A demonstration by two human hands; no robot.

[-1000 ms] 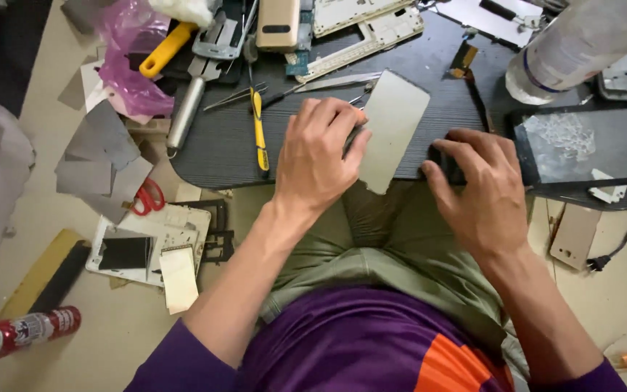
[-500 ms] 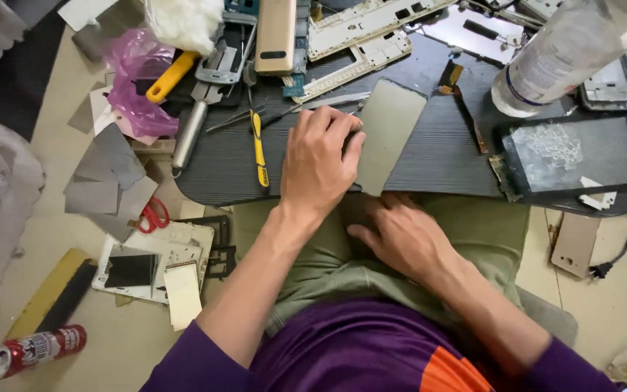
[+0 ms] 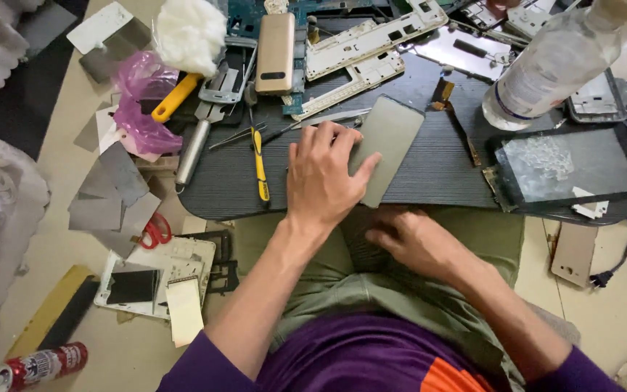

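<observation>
My left hand (image 3: 324,174) lies flat on a thin grey phone panel (image 3: 393,134), fingers spread over its left half and thumb against its lower edge, pressing it onto the dark ribbed tabletop (image 3: 429,174). Below the table's front edge, my right hand (image 3: 415,243) rests on my green trousers with its fingers pointing left; I see nothing in it. A yellow-handled tool (image 3: 259,163) lies just left of my left hand.
Gold phone (image 3: 275,52), white phone frames (image 3: 371,36), tweezers (image 3: 237,136) and a clear bottle (image 3: 546,72) crowd the table's back. A shattered tablet screen (image 3: 567,167) lies at right. On the floor are red scissors (image 3: 155,232), grey sheets, a spray can (image 3: 34,366).
My right hand has left the tabletop and dropped onto my lap below the table edge. My left hand has stayed on the grey panel.
</observation>
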